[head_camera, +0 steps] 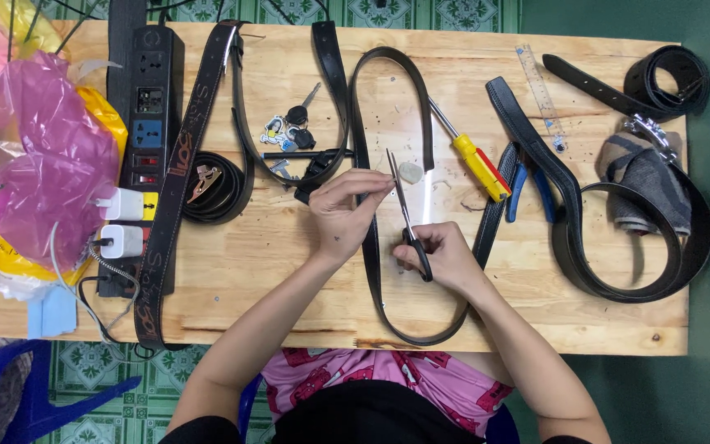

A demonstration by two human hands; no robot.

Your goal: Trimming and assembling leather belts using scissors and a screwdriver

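My right hand point(445, 256) grips a pair of black-handled scissors point(404, 214), blades pointing away from me, tips close together. My left hand point(343, 210) pinches a black leather belt point(369, 247) beside the scissor blades. That belt runs from a loop at the table's near edge up past my hands and curves round at the far side. A small pale scrap point(410, 172) lies just beyond the blade tips.
On the wooden table point(289, 304) lie a yellow-handled screwdriver point(474, 160), blue-handled pliers point(527, 177), a clear ruler point(540, 90), keys point(293, 123), several other black belts point(618, 238), a grey cloth point(638, 177), a black power strip point(145, 123) with white chargers, and pink and yellow plastic bags point(34, 156).
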